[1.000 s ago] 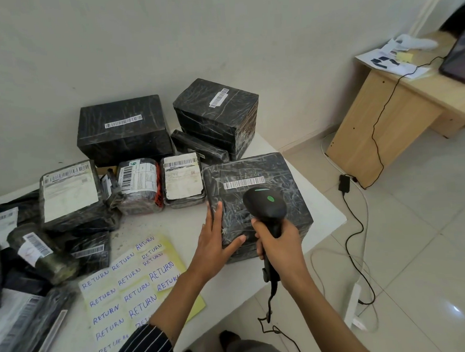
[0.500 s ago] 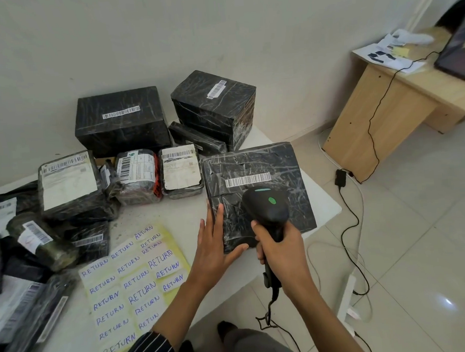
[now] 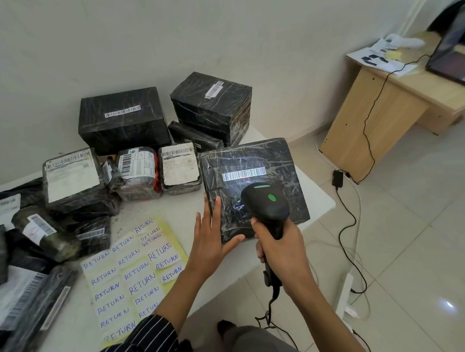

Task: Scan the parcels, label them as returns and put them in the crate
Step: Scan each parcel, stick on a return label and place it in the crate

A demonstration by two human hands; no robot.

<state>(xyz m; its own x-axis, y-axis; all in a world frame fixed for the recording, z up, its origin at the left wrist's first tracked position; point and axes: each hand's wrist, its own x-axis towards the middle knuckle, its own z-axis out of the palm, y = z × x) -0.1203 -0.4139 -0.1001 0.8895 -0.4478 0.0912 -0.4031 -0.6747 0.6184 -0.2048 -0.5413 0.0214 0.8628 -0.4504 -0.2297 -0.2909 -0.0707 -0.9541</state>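
Gripping a black plastic scanner (image 3: 265,203), the right hand (image 3: 281,250) hides its handle; the flat left hand (image 3: 211,245) touches a black film-wrapped parcel (image 3: 252,158).

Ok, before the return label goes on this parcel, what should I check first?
1. Scanner aimed at barcode: ok, its light falls on it.
2. Right hand grips scanner: ok.
3. Left hand steadies parcel: ok, flat on its near left corner.
4. Scan registered: cannot tell.
5. Labels within reach: ok, sheet lies beside left hand.
6. Crate in view: not ok, none shows.
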